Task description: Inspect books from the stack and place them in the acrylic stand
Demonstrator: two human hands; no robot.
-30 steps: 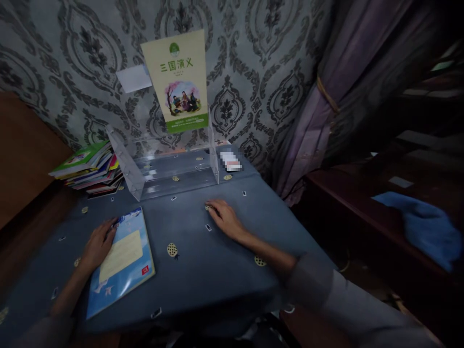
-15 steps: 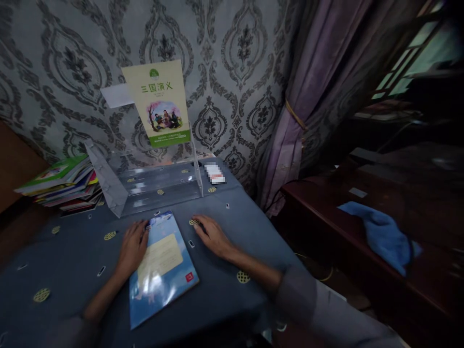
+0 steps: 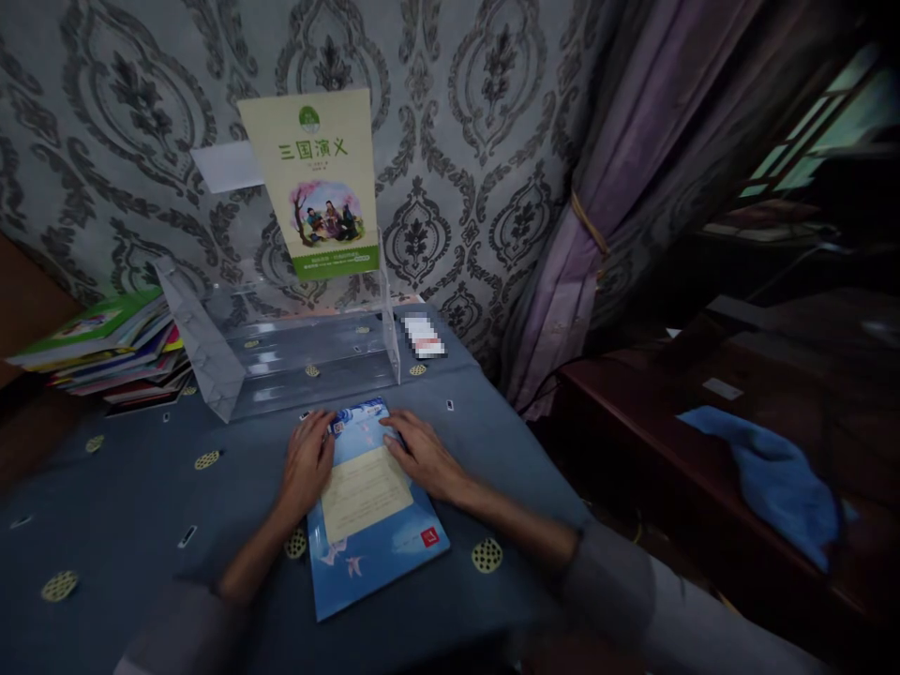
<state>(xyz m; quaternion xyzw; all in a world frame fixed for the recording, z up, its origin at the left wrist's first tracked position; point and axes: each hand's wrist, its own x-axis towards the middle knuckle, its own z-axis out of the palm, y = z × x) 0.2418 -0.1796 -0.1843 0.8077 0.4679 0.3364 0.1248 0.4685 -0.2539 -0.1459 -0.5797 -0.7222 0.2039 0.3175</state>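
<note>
Glossy paper book [image 3: 369, 497], matt cloth table cover [image 3: 133, 511], smooth plastic rack [image 3: 281, 386].

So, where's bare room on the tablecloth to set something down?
The widest bare stretch of tablecloth lies between the book stack and the left hand; a narrower strip between the right hand and the cloth's right edge. The middle is crowded: hands flank the blue book, the clear bookstand behind.

Dim light, blurry dark edges.
</note>
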